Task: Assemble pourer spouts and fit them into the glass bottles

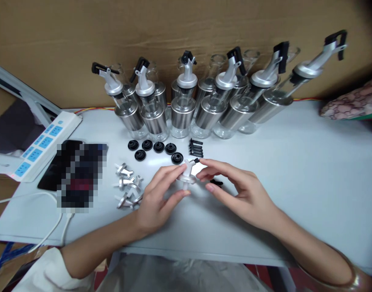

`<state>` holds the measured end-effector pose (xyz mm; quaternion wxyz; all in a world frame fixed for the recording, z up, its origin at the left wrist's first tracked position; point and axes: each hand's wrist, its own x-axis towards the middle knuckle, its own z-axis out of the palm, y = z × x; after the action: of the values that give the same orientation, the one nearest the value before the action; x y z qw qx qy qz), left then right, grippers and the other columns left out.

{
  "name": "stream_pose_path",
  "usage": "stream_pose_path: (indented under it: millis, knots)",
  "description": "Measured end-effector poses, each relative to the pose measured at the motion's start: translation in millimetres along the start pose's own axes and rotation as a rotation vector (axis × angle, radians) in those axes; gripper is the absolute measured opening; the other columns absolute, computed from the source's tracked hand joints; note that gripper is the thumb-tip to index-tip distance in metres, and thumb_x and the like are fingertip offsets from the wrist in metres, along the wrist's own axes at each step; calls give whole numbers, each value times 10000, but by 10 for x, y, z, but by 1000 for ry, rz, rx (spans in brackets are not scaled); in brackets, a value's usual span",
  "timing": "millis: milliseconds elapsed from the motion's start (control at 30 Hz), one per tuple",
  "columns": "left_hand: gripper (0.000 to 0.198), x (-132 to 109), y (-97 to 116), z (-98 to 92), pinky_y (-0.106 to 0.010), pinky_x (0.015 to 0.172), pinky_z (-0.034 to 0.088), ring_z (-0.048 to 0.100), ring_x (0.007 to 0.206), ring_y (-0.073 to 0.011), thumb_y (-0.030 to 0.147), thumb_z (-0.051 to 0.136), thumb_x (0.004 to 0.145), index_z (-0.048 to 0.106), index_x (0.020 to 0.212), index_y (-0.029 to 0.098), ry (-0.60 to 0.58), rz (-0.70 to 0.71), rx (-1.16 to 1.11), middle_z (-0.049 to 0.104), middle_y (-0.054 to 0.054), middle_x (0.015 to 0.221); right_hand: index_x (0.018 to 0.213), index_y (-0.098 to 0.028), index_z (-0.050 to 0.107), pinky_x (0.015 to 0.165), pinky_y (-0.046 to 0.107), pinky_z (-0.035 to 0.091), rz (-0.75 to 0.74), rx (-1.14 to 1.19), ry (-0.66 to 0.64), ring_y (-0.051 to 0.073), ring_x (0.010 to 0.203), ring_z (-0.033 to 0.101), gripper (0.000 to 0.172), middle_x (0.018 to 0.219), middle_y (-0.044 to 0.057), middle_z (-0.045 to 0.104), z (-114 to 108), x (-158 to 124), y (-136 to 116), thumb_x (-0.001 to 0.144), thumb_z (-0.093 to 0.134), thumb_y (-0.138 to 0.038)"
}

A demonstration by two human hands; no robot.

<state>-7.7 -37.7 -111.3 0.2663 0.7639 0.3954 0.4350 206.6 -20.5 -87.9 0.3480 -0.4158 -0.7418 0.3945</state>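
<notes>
My left hand [161,198] is closed around a silver pourer spout [187,172], thumb and fingers at its round base. A small black tip [196,160] sits on the spout's upper end. My right hand [242,188] is beside it with the index fingertip against that tip; its thumb stands apart from the other fingers. Partly hidden under the right hand lies a black part [216,183]. Left of my left hand is a loose pile of silver pourer spouts [128,184]. Beyond my hands are several round black stoppers [159,147] and a row of thin black pins [196,148].
Several glass bottles with steel sleeves [182,113] stand along the cardboard [186,20] at the back, the front row topped with pourers. On the left are a white power strip [49,142], a phone [49,174] and white cables. A patterned bundle [353,99] lies far right.
</notes>
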Motion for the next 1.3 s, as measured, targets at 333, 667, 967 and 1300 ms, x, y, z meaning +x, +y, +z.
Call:
stream_pose_path:
  millis: [333,667,967,1300]
  knots:
    - [558,-35,5,36,-265,841,591,646,952,-153,233,618,900,432,1420,316,-50,-40,-132,587,-78,1164,1195,-260,665,740,246,550,-106,5,63,120,752,692,390,849,3,749,-37,56,9,856,586,-84]
    - [544,-8,-2,12,-303,842,591,648,962,-169,228,607,906,436,1416,310,-94,-42,-129,600,-86,1166,1199,-279,676,725,249,557,-185,-21,3,127,773,700,458,884,6,768,-94,77,25,846,535,-24]
    - [464,44,44,-16,-336,869,516,647,1018,-190,260,566,933,442,1379,235,-186,105,92,679,-88,1157,920,-230,714,681,248,551,78,31,148,154,755,693,90,831,16,741,5,40,8,849,666,-258]
    - [268,307,74,-379,-391,781,382,613,930,-263,344,416,949,590,1016,152,-61,-30,709,688,-114,983,874,-233,652,673,202,538,114,149,175,121,750,694,9,832,1,731,14,12,-34,868,654,-239]
